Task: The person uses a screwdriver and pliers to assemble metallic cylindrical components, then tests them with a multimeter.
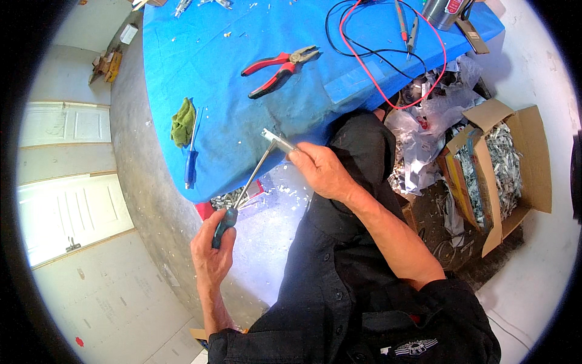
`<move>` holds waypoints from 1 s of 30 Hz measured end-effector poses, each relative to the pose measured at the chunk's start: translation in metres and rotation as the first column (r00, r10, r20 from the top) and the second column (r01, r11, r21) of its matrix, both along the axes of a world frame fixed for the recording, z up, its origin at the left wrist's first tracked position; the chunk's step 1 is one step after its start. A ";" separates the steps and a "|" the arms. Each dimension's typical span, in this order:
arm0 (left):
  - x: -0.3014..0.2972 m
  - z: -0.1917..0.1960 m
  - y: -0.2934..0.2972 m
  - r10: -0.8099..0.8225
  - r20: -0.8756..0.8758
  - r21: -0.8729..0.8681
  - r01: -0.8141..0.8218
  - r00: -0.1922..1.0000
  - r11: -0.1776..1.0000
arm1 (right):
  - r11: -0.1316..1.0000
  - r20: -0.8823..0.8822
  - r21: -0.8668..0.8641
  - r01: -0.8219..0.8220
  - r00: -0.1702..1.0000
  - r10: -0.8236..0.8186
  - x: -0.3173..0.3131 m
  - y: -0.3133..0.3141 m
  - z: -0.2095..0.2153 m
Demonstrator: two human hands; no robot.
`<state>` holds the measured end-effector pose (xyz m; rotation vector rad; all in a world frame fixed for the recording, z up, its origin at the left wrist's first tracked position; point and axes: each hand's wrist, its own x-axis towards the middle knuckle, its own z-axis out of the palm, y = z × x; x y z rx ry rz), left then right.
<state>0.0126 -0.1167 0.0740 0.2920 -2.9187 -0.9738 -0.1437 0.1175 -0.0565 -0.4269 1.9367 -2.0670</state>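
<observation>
— Below the near edge of the blue table cover (218, 109), what were the hands doing?

— The left hand (212, 249) was wrapped tight around the dark handle of a screwdriver (245, 185), whose shaft slanted up to a small metal piece (277, 139). The right hand (321, 170) pinched that piece between thumb and fingertips, just off the cover's edge.

— Could you tell what the piece was?

— No. It was small and silvery, and the fingers hid its far end. Whether the tip sat in it or only against it, I couldn't make out.

— And on the cover?

— Red-handled pliers (280, 67) lay well apart from the hands, a blue screwdriver (191, 161) lay just beside a green rag (182, 123), and red and black test leads (388, 54) looped near the far corner. A metal canister (445, 11) was cut off by the top edge.

— To the right?

— An open cardboard box (515, 164) held pale shredded scraps, and crumpled plastic bags (424, 121) lay beside it, their contents unclear.
</observation>
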 end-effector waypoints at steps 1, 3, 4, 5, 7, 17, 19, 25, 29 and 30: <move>0.000 -0.002 -0.001 -0.010 -0.017 -0.004 0.010 1.000 1.000 | 1.000 0.001 0.006 -0.004 1.000 0.004 0.000 0.000 0.000; 0.004 -0.010 -0.010 0.000 0.014 0.050 -0.001 1.000 0.999 | 1.000 0.001 0.002 -0.014 1.000 0.014 -0.001 0.002 -0.001; 0.005 -0.011 -0.014 0.005 0.030 0.077 -0.007 1.000 0.997 | 1.000 0.000 0.001 -0.019 1.000 0.019 -0.002 0.003 -0.002; 0.005 -0.011 -0.018 0.056 0.090 0.197 -0.073 0.994 0.978 | 1.000 -0.012 0.005 -0.022 1.000 0.022 -0.003 0.003 -0.002; 0.005 -0.011 -0.024 0.132 0.223 0.413 -0.216 0.966 0.885 | 1.000 -0.037 0.012 -0.028 0.999 0.029 -0.004 0.004 -0.003; 0.000 -0.006 -0.019 0.175 0.311 0.549 -0.327 0.934 0.769 | 0.998 0.000 0.051 -0.025 1.000 0.025 0.000 0.000 -0.001; -0.002 0.003 -0.015 0.169 0.229 0.362 -0.246 0.958 0.899 | 0.999 -0.040 0.030 0.024 0.999 -0.023 0.001 -0.002 -0.002; 0.007 0.007 -0.012 0.045 0.058 0.105 -0.051 0.997 0.993 | 0.999 -0.030 0.026 0.030 0.999 -0.029 0.001 -0.002 -0.002; 0.005 0.008 -0.006 0.034 0.024 0.069 -0.036 0.999 0.997 | 0.999 -0.051 0.036 0.031 0.998 -0.029 0.001 -0.003 -0.005; 0.004 0.008 -0.004 0.032 0.012 0.058 -0.033 0.999 0.998 | 0.999 -0.052 0.039 0.031 0.998 -0.029 0.001 -0.003 -0.003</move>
